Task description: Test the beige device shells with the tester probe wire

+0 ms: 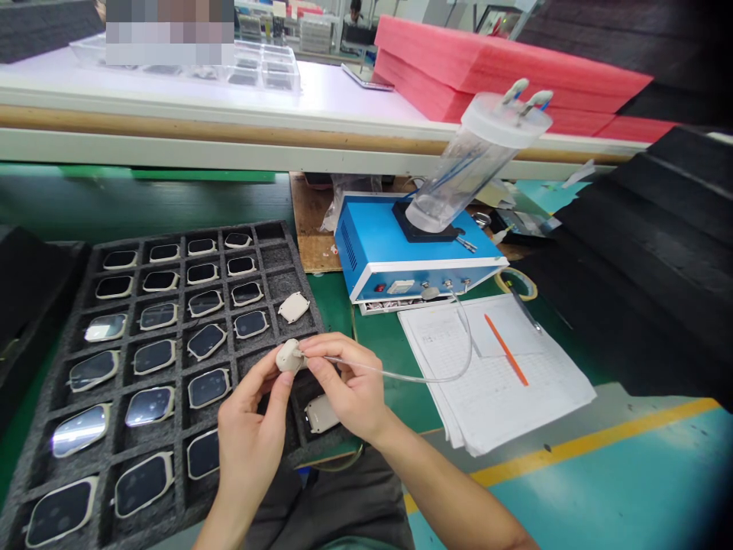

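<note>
My left hand (252,428) pinches a small beige smartwatch case (285,357) between thumb and fingers, in front of my body. My right hand (358,386) is closed on the end of a clear thin tube (427,378), its tip at the case; whether it touches is hard to tell. The tube curves back to the front of a blue box (375,237). Below my hands, a dark grey foam tray (283,258) holds rows of smartwatches with dark screens facing up. In its right column, one beige case (295,307) and another (321,415) show a pale side.
Papers (452,412) with an orange strip (506,350) and a pen (525,312) lie right of my hands, near a tape roll (516,284). A clear cylinder (463,172) leans on the blue box. Red foam (486,65) and a clear tray (269,69) occupy the shelf.
</note>
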`<state>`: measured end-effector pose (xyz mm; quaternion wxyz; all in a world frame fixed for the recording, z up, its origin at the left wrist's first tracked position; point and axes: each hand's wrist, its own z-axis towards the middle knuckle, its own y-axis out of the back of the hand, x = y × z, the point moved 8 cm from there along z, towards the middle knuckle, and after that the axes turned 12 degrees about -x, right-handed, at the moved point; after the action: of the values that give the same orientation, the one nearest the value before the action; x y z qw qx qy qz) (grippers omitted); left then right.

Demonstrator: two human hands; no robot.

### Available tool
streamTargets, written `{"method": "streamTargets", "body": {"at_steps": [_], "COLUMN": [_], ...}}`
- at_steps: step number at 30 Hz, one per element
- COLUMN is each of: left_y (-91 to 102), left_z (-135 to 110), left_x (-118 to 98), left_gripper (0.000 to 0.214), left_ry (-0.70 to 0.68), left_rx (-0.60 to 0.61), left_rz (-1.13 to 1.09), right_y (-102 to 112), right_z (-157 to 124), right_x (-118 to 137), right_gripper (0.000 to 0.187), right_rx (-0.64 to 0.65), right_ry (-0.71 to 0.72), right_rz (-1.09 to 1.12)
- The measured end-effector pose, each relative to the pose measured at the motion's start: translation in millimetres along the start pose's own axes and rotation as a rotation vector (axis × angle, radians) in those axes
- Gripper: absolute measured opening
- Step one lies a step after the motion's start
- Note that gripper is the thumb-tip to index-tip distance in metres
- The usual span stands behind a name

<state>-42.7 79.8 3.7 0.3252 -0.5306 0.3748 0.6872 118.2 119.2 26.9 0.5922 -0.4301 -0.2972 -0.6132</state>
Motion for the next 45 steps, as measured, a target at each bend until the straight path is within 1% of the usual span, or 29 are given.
{"method": "streamTargets", "body": {"at_steps": [12, 25, 30, 33, 35, 37, 38, 39, 41, 43, 45], "left_y": [0.1, 0.8, -2.9, 1.4, 6.2, 5.9, 1.7, -6.1, -31.4, -61.9, -84.6], "left_z": [0, 0, 0, -4, -2, 11, 24, 39, 77, 116, 146], "left_x": [-1, 1, 2, 2, -5, -21, -31, -41, -53, -47, -39], "left_gripper": [0.034, 0.031, 0.032, 0.032, 0.033, 0.036, 0.036, 0.036, 0.032, 0.032, 0.026], "left_ry": [-0.011, -0.014, -0.011, -0.019, -0.044, -0.121, -0.182, -0.256, -0.394, -0.439, -0.432], "left_rx": [0.002, -0.001, 0.010, 0.010, 0.023, 0.058, 0.087, 0.124, 0.227, 0.361, 0.417], "left_rz": [-0.011, -0.016, -0.016, 0.019, 0.080, 0.184, 0.257, 0.342, 0.553, 0.759, 0.821], "right_y": [1, 0, 0, 0, 3, 7, 10, 14, 20, 26, 31], "right_z": [0, -1, -1, -2, -2, -3, -3, -4, -6, -11, -17], "right_x": [0, -1, -3, 0, 3, 7, 9, 9, 8, 4, -3], "right_gripper": [0.012, 0.016, 0.015, 0.015, 0.015, 0.015, 0.014, 0.013, 0.011, 0.008, 0.008], "right_rx": [-0.003, 0.005, 0.009, 0.016, 0.018, 0.004, -0.008, -0.021, -0.043, -0.046, -0.029], "right_ry": [-0.009, -0.018, -0.024, -0.013, -0.002, 0.008, 0.005, -0.004, -0.048, -0.119, -0.214], "right_rz": [0.000, 0.039, 0.035, 0.033, 0.024, 0.000, -0.014, -0.024, -0.026, -0.022, -0.048]}}
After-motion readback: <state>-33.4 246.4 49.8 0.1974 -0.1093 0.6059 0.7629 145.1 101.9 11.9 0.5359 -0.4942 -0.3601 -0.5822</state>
